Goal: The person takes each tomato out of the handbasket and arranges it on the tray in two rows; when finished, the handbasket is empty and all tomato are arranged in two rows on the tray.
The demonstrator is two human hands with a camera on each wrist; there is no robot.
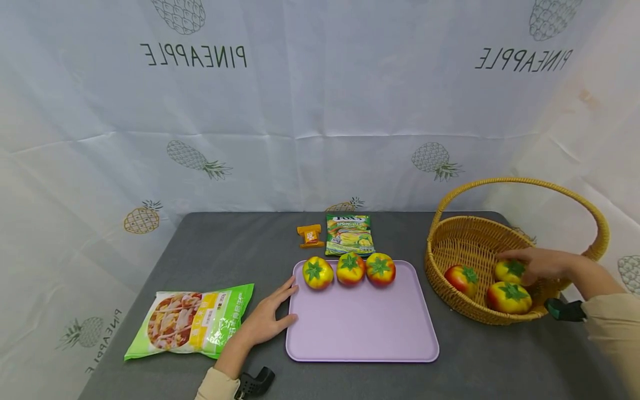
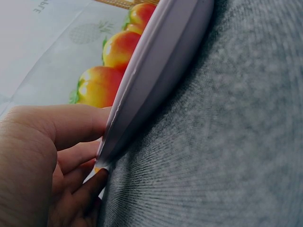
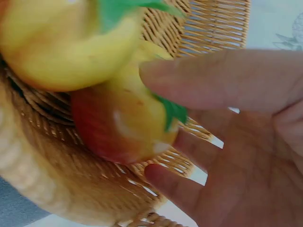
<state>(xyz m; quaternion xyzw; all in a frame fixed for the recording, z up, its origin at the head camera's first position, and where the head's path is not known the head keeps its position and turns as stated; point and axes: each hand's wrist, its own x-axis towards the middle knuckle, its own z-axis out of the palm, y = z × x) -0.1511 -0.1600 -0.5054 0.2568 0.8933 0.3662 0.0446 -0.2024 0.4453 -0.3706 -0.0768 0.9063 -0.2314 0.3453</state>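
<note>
The left hand [image 1: 265, 319] touches the tray [image 1: 362, 330] with relaxed fingers; the right hand [image 1: 547, 264] grips one fruit [image 1: 507, 271] inside the basket [image 1: 441, 286].

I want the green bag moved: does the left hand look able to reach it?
Probably yes: the green bag lies just beside the left hand, with nothing visible between them, though that hand touches the tray.
</note>
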